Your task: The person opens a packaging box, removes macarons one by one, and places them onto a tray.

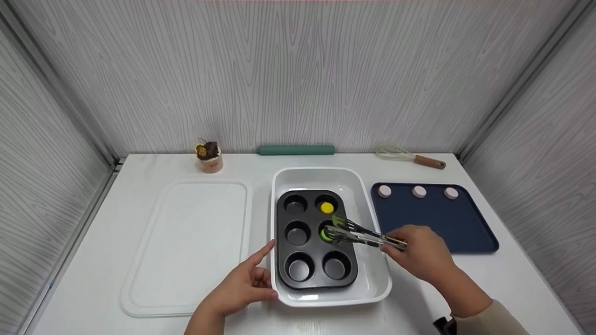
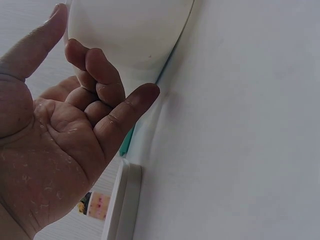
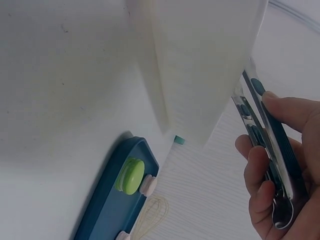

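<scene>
White tabletop [image 1: 465, 279] fills the head view, boxed in by pale wood-grain walls. At centre, a white dish [image 1: 372, 279] holds a dark muffin tin [image 1: 316, 239]. Right hand [image 1: 421, 253] grips tongs [image 1: 363, 234], whose tips close on a green macaron [image 1: 326, 236] in the tin's middle right cup. A yellow macaron [image 1: 327, 207] lies in the cup behind it. Left hand [image 1: 247, 284] rests against the dish's left rim, forefinger straight, other fingers curled. A white lid [image 1: 186, 246] lies left; a blue tray [image 1: 442, 218] right.

Left wrist view: left palm, fingers loosely curled holding nothing, beside the dish's outer wall.

Right wrist view: fingers wrapped round the tong handles, beside the dish's wall; below, a green macaron on the tray.
</scene>
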`<action>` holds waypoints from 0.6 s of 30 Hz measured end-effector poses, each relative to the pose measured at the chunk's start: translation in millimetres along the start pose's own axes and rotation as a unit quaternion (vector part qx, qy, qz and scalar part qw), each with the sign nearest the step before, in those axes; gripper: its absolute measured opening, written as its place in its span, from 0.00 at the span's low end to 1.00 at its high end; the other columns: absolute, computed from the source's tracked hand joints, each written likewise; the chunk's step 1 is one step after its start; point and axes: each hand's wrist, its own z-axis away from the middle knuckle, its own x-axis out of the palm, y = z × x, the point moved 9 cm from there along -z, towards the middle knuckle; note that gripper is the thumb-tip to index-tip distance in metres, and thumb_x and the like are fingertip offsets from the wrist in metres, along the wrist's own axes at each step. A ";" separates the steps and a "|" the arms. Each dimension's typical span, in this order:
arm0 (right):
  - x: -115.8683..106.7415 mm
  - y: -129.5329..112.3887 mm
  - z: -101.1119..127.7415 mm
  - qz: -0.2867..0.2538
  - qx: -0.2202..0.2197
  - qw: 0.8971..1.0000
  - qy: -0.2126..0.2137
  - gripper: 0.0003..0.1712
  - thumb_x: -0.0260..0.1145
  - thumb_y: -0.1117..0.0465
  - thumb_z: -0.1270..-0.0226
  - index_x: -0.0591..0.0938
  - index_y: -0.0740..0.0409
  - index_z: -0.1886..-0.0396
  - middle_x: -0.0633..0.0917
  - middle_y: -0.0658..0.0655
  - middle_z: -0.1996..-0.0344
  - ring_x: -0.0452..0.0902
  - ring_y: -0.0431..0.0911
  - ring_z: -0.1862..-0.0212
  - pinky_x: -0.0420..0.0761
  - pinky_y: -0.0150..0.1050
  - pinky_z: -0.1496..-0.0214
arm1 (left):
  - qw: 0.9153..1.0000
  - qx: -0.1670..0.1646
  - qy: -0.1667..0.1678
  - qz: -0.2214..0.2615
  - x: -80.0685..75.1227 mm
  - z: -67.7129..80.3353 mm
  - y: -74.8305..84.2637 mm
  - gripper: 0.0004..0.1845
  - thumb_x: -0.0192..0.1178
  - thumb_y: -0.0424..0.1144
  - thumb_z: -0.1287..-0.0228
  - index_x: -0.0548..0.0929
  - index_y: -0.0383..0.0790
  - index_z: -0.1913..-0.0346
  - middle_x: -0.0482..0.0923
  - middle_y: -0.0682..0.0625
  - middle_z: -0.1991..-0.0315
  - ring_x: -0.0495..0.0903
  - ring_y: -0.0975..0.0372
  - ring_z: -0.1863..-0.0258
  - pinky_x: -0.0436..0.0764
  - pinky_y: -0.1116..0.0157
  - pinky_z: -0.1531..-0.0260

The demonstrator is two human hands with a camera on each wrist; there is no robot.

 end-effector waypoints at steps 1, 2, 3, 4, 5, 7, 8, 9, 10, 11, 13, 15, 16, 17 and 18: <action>1.3 -0.5 -0.9 0.002 0.001 1.000 -0.003 0.09 0.80 0.54 0.37 0.94 0.51 0.60 0.90 0.51 0.62 0.87 0.48 0.61 0.85 0.51 0.62 | 1.000 0.000 0.000 -0.002 -0.1 -0.2 0.0 0.60 0.75 0.25 0.44 0.49 0.41 0.13 0.82 0.45 0.68 0.80 0.61 0.68 0.80 0.68 0.62; 2.5 -1.1 -1.8 0.003 0.001 1.000 -0.007 0.10 0.81 0.53 0.37 0.94 0.52 0.59 0.91 0.52 0.61 0.87 0.49 0.60 0.85 0.51 0.62 | 1.000 0.000 0.001 -0.005 -0.2 -0.3 -0.1 0.60 0.76 0.25 0.44 0.49 0.41 0.13 0.82 0.45 0.68 0.80 0.61 0.68 0.80 0.68 0.62; 3.8 -1.5 -2.6 0.006 0.002 1.000 -0.010 0.11 0.81 0.53 0.37 0.94 0.53 0.59 0.91 0.52 0.61 0.88 0.50 0.60 0.85 0.51 0.61 | 1.000 -0.001 0.002 -0.008 -0.3 -0.4 -0.2 0.60 0.76 0.26 0.44 0.49 0.41 0.13 0.82 0.45 0.68 0.80 0.61 0.68 0.80 0.68 0.63; 5.0 -1.9 -3.5 0.008 0.001 1.000 -0.012 0.12 0.81 0.53 0.37 0.94 0.53 0.59 0.91 0.53 0.61 0.88 0.50 0.60 0.85 0.52 0.61 | 1.000 -0.002 0.002 -0.011 -0.4 -0.5 -0.4 0.60 0.76 0.26 0.44 0.49 0.41 0.13 0.82 0.45 0.68 0.80 0.61 0.68 0.80 0.68 0.63; 6.0 -2.1 -4.3 0.010 0.001 1.000 -0.014 0.12 0.81 0.53 0.37 0.94 0.54 0.59 0.91 0.53 0.61 0.88 0.50 0.60 0.85 0.52 0.61 | 1.000 -0.002 0.003 -0.015 -0.6 -0.7 -0.6 0.60 0.76 0.26 0.44 0.49 0.41 0.13 0.82 0.46 0.68 0.80 0.61 0.68 0.80 0.68 0.63; 8.0 -2.4 -5.6 0.013 0.000 1.000 -0.018 0.12 0.81 0.53 0.38 0.94 0.54 0.59 0.91 0.53 0.61 0.87 0.49 0.61 0.85 0.51 0.62 | 1.000 -0.003 0.005 -0.022 -0.9 -1.1 -0.8 0.60 0.76 0.27 0.44 0.50 0.41 0.13 0.82 0.46 0.69 0.79 0.61 0.68 0.80 0.68 0.63; 9.0 -2.7 -6.2 0.014 -0.002 1.000 -0.019 0.12 0.81 0.53 0.38 0.94 0.54 0.59 0.91 0.53 0.62 0.87 0.49 0.61 0.85 0.51 0.62 | 1.000 -0.004 0.006 -0.021 -1.0 -1.1 -1.0 0.60 0.77 0.27 0.44 0.50 0.41 0.13 0.82 0.46 0.69 0.79 0.61 0.68 0.80 0.68 0.63; 9.9 -3.1 -6.6 0.015 -0.004 1.000 -0.020 0.12 0.81 0.53 0.38 0.94 0.54 0.59 0.91 0.53 0.62 0.87 0.48 0.61 0.85 0.50 0.63 | 1.000 -0.005 0.006 -0.020 -1.1 -1.2 -1.2 0.60 0.77 0.27 0.45 0.50 0.41 0.13 0.82 0.47 0.69 0.79 0.61 0.68 0.80 0.68 0.63; 10.7 -3.5 -7.0 0.015 -0.006 1.000 -0.020 0.12 0.81 0.54 0.38 0.94 0.54 0.59 0.90 0.52 0.62 0.87 0.48 0.62 0.85 0.50 0.63 | 1.000 -0.006 0.007 -0.018 -1.1 -1.3 -1.3 0.61 0.77 0.27 0.45 0.50 0.41 0.13 0.82 0.47 0.69 0.79 0.62 0.68 0.80 0.68 0.63; 11.2 -4.0 -7.3 0.015 -0.008 1.000 -0.020 0.12 0.81 0.54 0.38 0.93 0.54 0.59 0.90 0.52 0.62 0.87 0.48 0.62 0.85 0.50 0.63 | 1.000 -0.006 0.007 -0.017 -1.1 -1.4 -1.4 0.61 0.77 0.27 0.45 0.50 0.41 0.13 0.82 0.47 0.69 0.79 0.62 0.68 0.80 0.68 0.63; 11.7 -5.6 -7.7 0.018 -0.011 1.000 -0.019 0.12 0.81 0.54 0.38 0.93 0.54 0.59 0.90 0.53 0.62 0.87 0.49 0.61 0.85 0.50 0.63 | 1.000 -0.007 0.007 -0.011 -1.0 -1.3 -1.3 0.61 0.77 0.26 0.46 0.51 0.41 0.13 0.81 0.48 0.69 0.79 0.62 0.68 0.80 0.68 0.63; 11.9 -7.7 -7.9 0.023 -0.014 0.999 -0.018 0.12 0.81 0.54 0.38 0.93 0.55 0.58 0.90 0.53 0.61 0.87 0.50 0.61 0.85 0.51 0.63 | 1.000 -0.004 0.006 -0.007 -0.8 -1.1 -0.8 0.61 0.77 0.26 0.46 0.50 0.41 0.13 0.81 0.47 0.69 0.79 0.62 0.68 0.80 0.68 0.63; 11.8 -8.9 -8.0 0.028 -0.014 0.999 -0.017 0.13 0.81 0.54 0.38 0.93 0.55 0.58 0.90 0.54 0.61 0.87 0.50 0.61 0.85 0.51 0.63 | 1.000 -0.002 0.006 -0.006 -0.7 -0.9 -0.5 0.61 0.77 0.26 0.45 0.50 0.40 0.13 0.81 0.47 0.69 0.79 0.62 0.68 0.80 0.69 0.63; 11.5 -10.2 -8.2 0.034 -0.015 0.999 -0.016 0.13 0.81 0.54 0.38 0.93 0.55 0.58 0.90 0.54 0.61 0.87 0.50 0.61 0.85 0.51 0.63 | 1.000 0.000 0.005 -0.002 -0.7 -0.8 -0.3 0.61 0.76 0.26 0.45 0.50 0.40 0.13 0.81 0.47 0.69 0.79 0.62 0.68 0.80 0.69 0.63; 11.3 -11.7 -8.4 0.041 -0.015 0.999 -0.015 0.13 0.81 0.54 0.38 0.93 0.55 0.58 0.90 0.54 0.61 0.87 0.50 0.61 0.85 0.51 0.64 | 1.000 0.001 0.004 0.000 -0.8 -0.7 -0.3 0.61 0.76 0.25 0.45 0.50 0.40 0.13 0.81 0.47 0.69 0.79 0.62 0.68 0.80 0.69 0.63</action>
